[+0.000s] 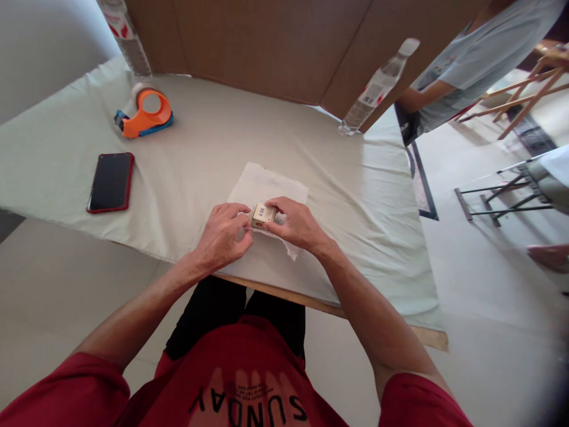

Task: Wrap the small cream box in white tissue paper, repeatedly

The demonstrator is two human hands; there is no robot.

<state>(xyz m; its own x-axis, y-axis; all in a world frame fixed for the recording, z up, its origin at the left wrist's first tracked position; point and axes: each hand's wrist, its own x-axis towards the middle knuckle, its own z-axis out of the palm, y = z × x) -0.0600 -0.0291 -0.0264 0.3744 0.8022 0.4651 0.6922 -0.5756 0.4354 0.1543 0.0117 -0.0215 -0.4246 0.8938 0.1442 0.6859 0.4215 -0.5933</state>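
Observation:
A small box (264, 214) with a barcode on top rests on a sheet of white paper (267, 181) near the table's front edge. My right hand (296, 224) grips the box from its right side, thumb and fingers against it. At the box's left side is my left hand (226, 235), its fingers curled and its thumb apart from them, with the fingertips close to the box and the paper's edge. Whether those fingertips pinch the paper is too small to tell. The paper has a ragged edge at its lower right.
An orange tape dispenser (143, 115) and a phone (111, 182) lie at the left on the clothed table (195, 130). Bottles stand at the back left (128, 44) and right (376, 89), beside a cardboard panel (267, 41). A person (480, 65) is behind at the right.

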